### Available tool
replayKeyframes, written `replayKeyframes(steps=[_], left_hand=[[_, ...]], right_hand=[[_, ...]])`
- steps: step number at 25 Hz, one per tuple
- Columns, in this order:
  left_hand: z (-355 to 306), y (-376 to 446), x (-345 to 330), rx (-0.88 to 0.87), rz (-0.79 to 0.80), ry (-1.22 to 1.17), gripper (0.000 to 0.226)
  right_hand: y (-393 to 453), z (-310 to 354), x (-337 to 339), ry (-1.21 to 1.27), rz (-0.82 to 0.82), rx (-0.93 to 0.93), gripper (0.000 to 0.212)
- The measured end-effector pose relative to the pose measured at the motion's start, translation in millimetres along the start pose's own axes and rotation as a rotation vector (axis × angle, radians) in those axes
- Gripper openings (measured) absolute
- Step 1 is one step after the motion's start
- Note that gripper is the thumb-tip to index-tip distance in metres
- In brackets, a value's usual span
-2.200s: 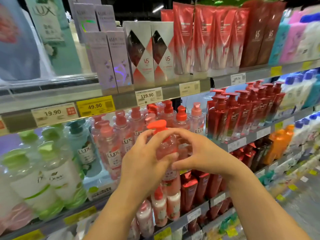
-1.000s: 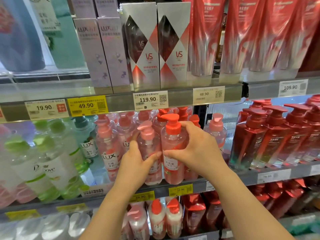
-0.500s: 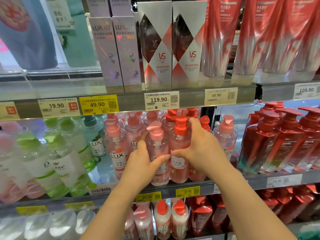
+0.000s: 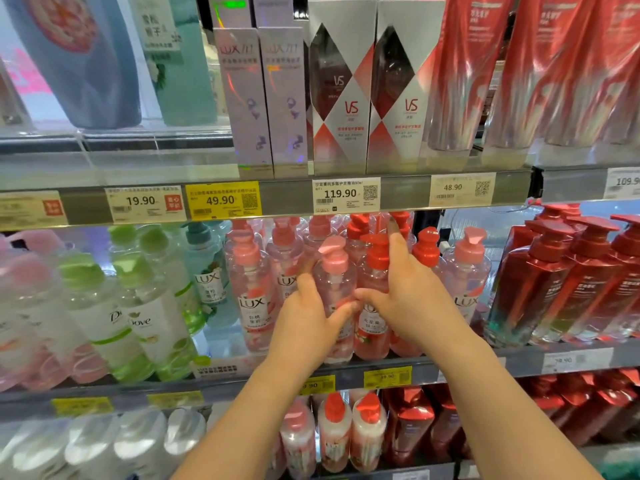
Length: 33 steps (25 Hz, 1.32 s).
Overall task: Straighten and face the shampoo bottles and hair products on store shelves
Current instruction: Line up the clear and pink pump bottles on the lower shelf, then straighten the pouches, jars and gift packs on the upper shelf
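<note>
Left hand (image 4: 308,320) wraps a clear pink pump bottle with a pale pink pump head (image 4: 334,299), thumb across its front, fingers round its left side. Right hand (image 4: 412,299) lies against the neighbouring clear pink pump bottle with a red pump head (image 4: 372,296): thumb on its front, fingers extended toward the bottles behind; a full grip is not evident. Both bottles stand upright at the front edge of the grey metal middle shelf (image 4: 460,363), touching each other.

Risks, as judged: the row is tightly packed, so a twist could nudge the red-capped bottle (image 4: 427,249) behind or the LUX-labelled bottle (image 4: 252,299) just left. Slick plastic near the lip could slide off the front.

Setting: a store aisle. White and green Dove bottles (image 4: 138,317) to the left, dark red pump bottles (image 4: 540,282) to the right, silver-and-red VS cartons (image 4: 341,91) above. Price tags (image 4: 344,195) line the shelf rails.
</note>
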State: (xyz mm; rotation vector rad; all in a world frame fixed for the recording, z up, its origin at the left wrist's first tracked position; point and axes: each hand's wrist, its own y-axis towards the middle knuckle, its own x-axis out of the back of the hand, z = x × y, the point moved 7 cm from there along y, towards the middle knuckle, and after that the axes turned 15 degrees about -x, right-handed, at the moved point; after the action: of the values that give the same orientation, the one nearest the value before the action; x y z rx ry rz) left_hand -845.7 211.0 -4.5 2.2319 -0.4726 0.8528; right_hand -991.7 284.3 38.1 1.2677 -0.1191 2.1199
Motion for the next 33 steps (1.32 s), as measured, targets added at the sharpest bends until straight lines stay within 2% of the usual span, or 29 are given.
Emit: replayKeyframes(steps=[3, 5, 7, 10, 12, 15, 19, 26, 29, 33], left_hand=[[3.5, -2.3, 0.0, 0.007, 0.035, -0.038, 0.096], [8.9, -5.5, -0.4, 0.018, 0.062, -0.112, 0.094], [13.4, -10.6, 1.6, 0.001, 0.078, -0.136, 0.089], [20.2, -17.5, 14.7, -0.057, 0.058, -0.119, 0.085], [25.4, -20.9, 34.0, -0.101, 0.018, -0.060, 0.070], [35.0, -29.7, 68.3, -0.137, -0.069, -0.073, 0.043], [54.7, -46.1, 108.1, -0.120, -0.106, -0.079, 0.021], [96.0, -68.4, 182.0, -0.166, -0.113, -0.032, 0.022], [115.3, -74.6, 224.2, -0.176, -0.146, -0.066, 0.016], [131.1, -71.8, 291.5, -0.232, -0.221, -0.112, 0.022]], right_hand=[[-2.4, 1.5, 1.2, -0.035, 0.003, -0.029, 0.103], [-5.9, 3.1, 3.3, -0.019, 0.004, -0.073, 0.106], [-14.2, 8.3, 11.6, -0.001, -0.081, -0.112, 0.101], [-32.4, 25.7, 33.3, 0.039, -0.350, -0.080, 0.068], [-42.8, 45.0, 39.3, 0.122, -0.422, -0.012, 0.043], [-49.6, 72.8, 25.3, 0.248, -0.311, 0.046, 0.021], [-57.2, 104.3, -5.6, 0.310, -0.207, 0.052, 0.014], [-75.7, 181.9, -57.1, 0.334, -0.065, 0.066, 0.013], [-80.9, 221.9, -68.8, 0.352, -0.025, 0.070, 0.012], [-84.5, 277.9, -67.5, 0.403, -0.009, 0.106, 0.014]])
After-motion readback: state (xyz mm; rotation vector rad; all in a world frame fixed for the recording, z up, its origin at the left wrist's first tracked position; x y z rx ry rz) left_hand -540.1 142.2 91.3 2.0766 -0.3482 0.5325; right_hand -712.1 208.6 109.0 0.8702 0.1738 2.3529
